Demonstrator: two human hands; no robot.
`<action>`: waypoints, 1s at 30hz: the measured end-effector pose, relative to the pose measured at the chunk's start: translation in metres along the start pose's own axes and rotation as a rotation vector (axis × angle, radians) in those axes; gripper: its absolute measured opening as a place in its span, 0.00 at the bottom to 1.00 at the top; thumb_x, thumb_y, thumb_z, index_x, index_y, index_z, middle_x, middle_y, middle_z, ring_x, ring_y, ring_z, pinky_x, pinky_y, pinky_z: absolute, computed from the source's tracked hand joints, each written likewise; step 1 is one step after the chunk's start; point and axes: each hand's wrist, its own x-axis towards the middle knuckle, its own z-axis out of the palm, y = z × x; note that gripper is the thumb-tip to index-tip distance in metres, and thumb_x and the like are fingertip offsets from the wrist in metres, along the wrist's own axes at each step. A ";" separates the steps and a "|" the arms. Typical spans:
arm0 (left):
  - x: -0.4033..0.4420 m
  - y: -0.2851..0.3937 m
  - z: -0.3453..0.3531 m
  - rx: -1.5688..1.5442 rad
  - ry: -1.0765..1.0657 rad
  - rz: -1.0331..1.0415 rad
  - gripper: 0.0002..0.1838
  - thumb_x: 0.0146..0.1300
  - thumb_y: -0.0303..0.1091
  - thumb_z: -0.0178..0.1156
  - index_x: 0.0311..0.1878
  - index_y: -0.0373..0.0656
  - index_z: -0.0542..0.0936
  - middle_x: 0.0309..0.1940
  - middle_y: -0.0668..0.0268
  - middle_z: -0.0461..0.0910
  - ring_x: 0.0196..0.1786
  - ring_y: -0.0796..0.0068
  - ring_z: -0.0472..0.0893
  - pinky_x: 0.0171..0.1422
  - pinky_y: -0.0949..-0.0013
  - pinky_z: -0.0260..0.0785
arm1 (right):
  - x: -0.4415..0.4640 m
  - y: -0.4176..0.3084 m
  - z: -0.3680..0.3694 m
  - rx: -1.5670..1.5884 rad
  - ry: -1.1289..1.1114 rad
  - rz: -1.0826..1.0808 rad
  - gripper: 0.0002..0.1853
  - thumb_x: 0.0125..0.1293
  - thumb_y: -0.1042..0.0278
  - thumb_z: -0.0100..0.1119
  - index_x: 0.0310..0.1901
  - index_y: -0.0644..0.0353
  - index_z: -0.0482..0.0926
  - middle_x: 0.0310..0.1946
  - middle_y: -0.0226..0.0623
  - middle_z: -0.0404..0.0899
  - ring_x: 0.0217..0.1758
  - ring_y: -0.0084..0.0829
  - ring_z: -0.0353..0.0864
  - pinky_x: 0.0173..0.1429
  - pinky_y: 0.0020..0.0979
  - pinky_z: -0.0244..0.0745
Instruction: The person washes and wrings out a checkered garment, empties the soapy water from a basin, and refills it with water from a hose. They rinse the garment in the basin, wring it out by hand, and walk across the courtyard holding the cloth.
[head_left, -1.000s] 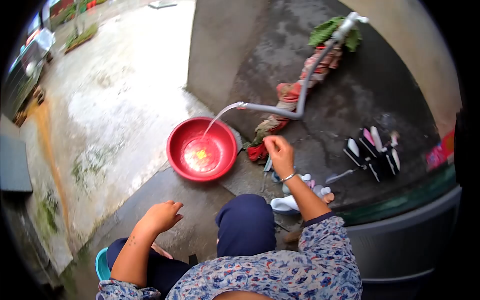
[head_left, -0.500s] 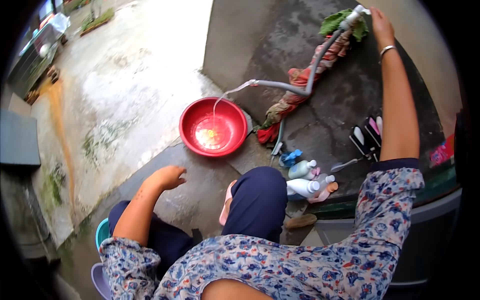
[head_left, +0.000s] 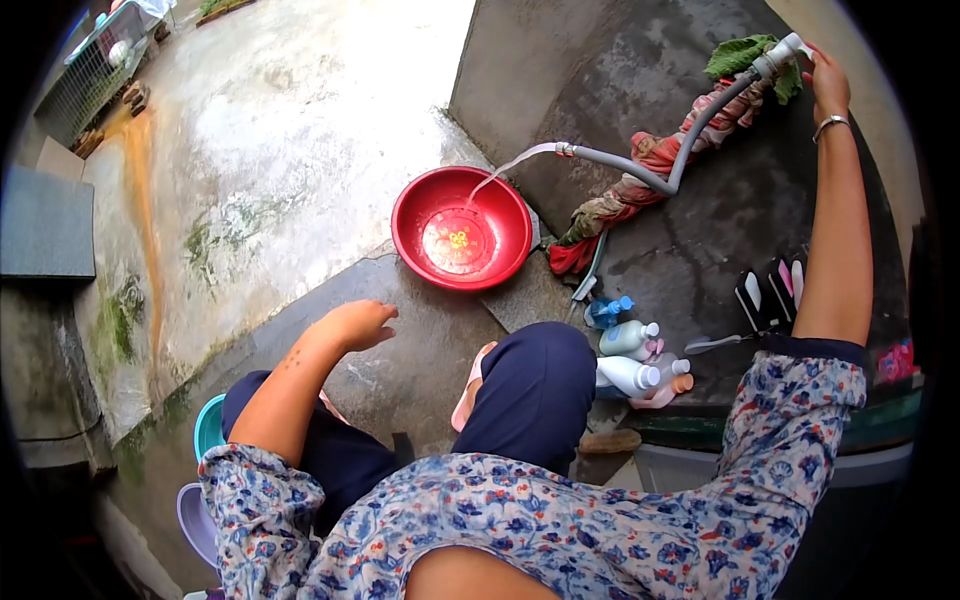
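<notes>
At the upper right, my right hand [head_left: 828, 88] reaches to the white tap [head_left: 790, 55], its fingers around the handle end. From the tap a grey hose [head_left: 690, 140] bends down over a twisted red and beige cloth [head_left: 655, 155]. Water runs from the hose's clear end into a red basin [head_left: 408, 235], whose wet bottom shows a yellow mark. My left hand [head_left: 360, 325] hangs in the air below and left of the basin, loosely curled, with nothing visible in it. A green leaf [head_left: 738, 55] lies behind the tap.
Several bottles [head_left: 628, 375] stand on the dark slab near my right knee, with brushes [head_left: 770, 290] farther right. A wooden-looking brush [head_left: 610, 441] lies below them. Teal [head_left: 208, 428] and purple [head_left: 193, 525] tubs sit at my left side. A grey block [head_left: 45, 222] is at the far left.
The view has shifted, so the basin, tap and bottles appear farther right. The water stream looks thicker and arcs out more. My right hand stays at the tap; my left still hangs free.
</notes>
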 end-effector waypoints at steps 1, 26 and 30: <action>0.002 0.001 -0.001 -0.001 -0.001 -0.001 0.21 0.65 0.43 0.55 0.57 0.43 0.73 0.50 0.52 0.77 0.53 0.51 0.76 0.57 0.55 0.69 | -0.001 0.001 0.000 0.080 0.001 -0.003 0.15 0.69 0.65 0.46 0.49 0.50 0.83 0.46 0.28 0.81 0.48 0.21 0.78 0.44 0.25 0.73; -0.022 0.018 -0.009 -0.025 0.005 -0.044 0.20 0.64 0.42 0.56 0.56 0.42 0.73 0.46 0.54 0.77 0.48 0.51 0.78 0.51 0.55 0.71 | -0.610 0.180 0.256 0.413 -1.135 1.312 0.22 0.68 0.53 0.53 0.55 0.60 0.71 0.42 0.40 0.81 0.40 0.31 0.83 0.35 0.33 0.79; -0.020 0.014 -0.009 -0.032 0.065 -0.040 0.17 0.63 0.40 0.56 0.50 0.41 0.73 0.41 0.54 0.77 0.45 0.51 0.78 0.48 0.55 0.72 | -0.628 0.172 0.320 0.536 -1.076 1.523 0.24 0.70 0.55 0.48 0.58 0.65 0.65 0.47 0.52 0.79 0.42 0.40 0.83 0.34 0.34 0.80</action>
